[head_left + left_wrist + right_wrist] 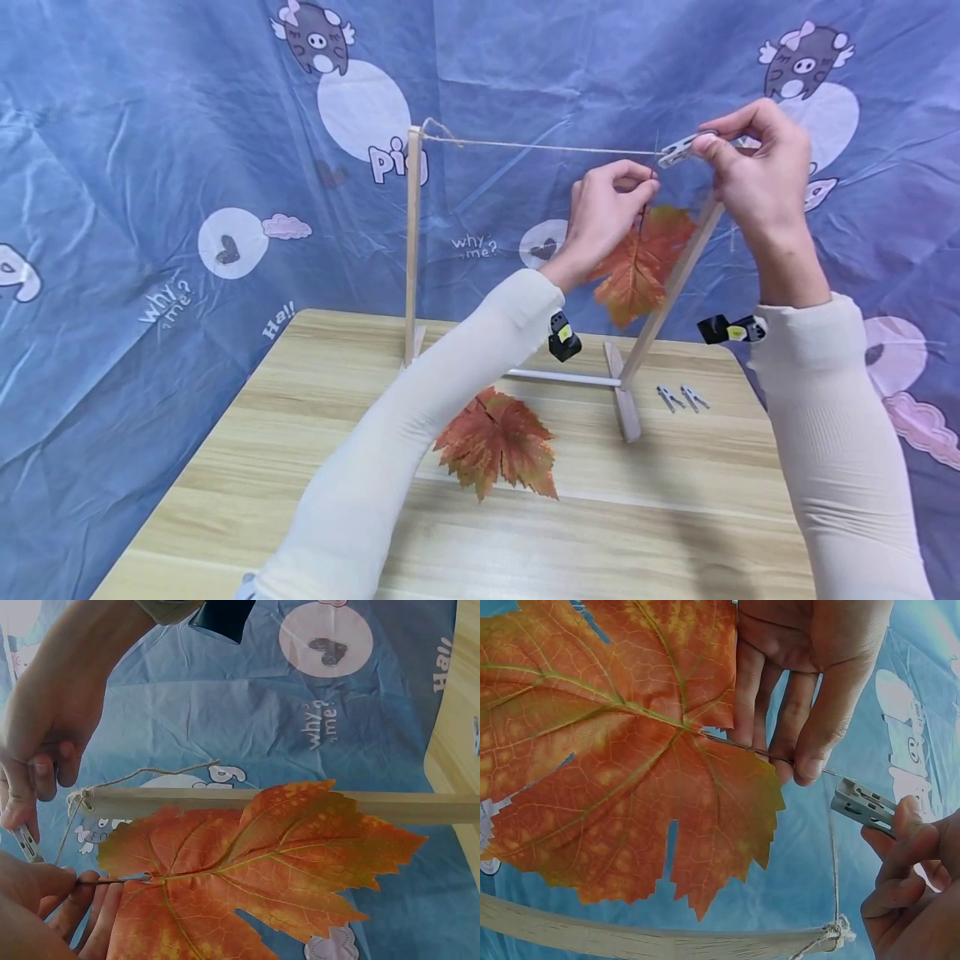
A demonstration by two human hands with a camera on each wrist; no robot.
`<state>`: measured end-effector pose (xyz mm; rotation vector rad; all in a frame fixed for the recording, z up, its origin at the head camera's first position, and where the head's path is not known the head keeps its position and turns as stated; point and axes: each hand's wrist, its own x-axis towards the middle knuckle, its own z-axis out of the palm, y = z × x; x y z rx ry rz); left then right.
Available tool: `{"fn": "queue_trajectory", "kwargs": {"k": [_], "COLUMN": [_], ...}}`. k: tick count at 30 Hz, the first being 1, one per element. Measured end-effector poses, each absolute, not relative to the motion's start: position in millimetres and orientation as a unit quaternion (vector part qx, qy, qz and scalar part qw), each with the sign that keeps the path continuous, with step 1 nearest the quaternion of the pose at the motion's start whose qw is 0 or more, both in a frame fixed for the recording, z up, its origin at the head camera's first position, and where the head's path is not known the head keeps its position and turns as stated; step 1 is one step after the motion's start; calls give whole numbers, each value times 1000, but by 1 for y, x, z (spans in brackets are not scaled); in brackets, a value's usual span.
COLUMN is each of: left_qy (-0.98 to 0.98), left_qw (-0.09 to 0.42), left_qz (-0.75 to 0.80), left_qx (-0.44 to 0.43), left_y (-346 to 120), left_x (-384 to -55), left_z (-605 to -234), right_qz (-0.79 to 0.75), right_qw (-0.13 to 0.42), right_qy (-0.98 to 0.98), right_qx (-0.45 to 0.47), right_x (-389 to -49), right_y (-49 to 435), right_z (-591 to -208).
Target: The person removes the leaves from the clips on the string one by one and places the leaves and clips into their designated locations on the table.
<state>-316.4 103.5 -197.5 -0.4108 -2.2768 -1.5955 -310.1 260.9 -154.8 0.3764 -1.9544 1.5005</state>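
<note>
My left hand (602, 207) pinches the thin stem of an orange-red artificial maple leaf (636, 271) between thumb and fingers, so the leaf hangs below it. The stem's upper end reaches the string (540, 147). From the right, my right hand (768, 167) grips a grey clothespin (862, 804) by its handle end, its tip right at the string and stem. In the right wrist view the left thumb (814, 754) lies over the stem just beside the clothespin's tip. A second maple leaf (498, 442) lies on the table under my left forearm.
The string runs between two wooden posts (413, 242) of a stand with a white bottom bar (566, 377). Two more clothespins (670, 398) lie right of its foot (627, 415) on the wooden table (247, 467). A blue printed cloth (135, 133) hangs behind.
</note>
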Motion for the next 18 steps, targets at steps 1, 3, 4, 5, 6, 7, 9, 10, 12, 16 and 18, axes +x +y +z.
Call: {"fn": "queue_trajectory", "kwargs": {"k": [1, 3, 4, 5, 6, 7, 9, 10, 12, 16, 18], "left_qy": [-801, -802, -802, -802, -802, -803, -804, -804, -806, -799, -791], "left_qw": [166, 170, 171, 172, 170, 171, 173, 172, 173, 172, 167], "left_qz": [-558, -554, -555, -555, -556, -555, -554, -554, -552, -561, -574], "left_qx": [-143, -142, -141, -140, -137, -134, -131, -129, -128, -130, -131], "left_y": [103, 103, 102, 102, 101, 101, 99, 99, 97, 95, 94], "left_x": [-317, -318, -319, -320, -321, -321, -323, -323, -324, -325, -325], "left_z": [-197, -197, -198, -198, -198, -198, -198, -198, -197, -197, -197], "right_qz": [572, 578, 580, 577, 577, 582, 589, 593, 609, 629, 641], "right_qw": [324, 331, 334, 337, 338, 335, 329, 326, 317, 310, 304], "right_qy": [-740, -731, -728, -729, -728, -724, -722, -720, -709, -693, -683], "right_qx": [144, 148, 150, 151, 153, 154, 156, 157, 162, 169, 174], "right_x": [-311, -313, -313, -314, -314, -315, -316, -316, -317, -319, -320], "right_y": [261, 261, 262, 262, 262, 262, 262, 262, 262, 262, 262], "right_z": [-155, -154, -154, -154, -154, -154, -154, -155, -155, -157, -159]}}
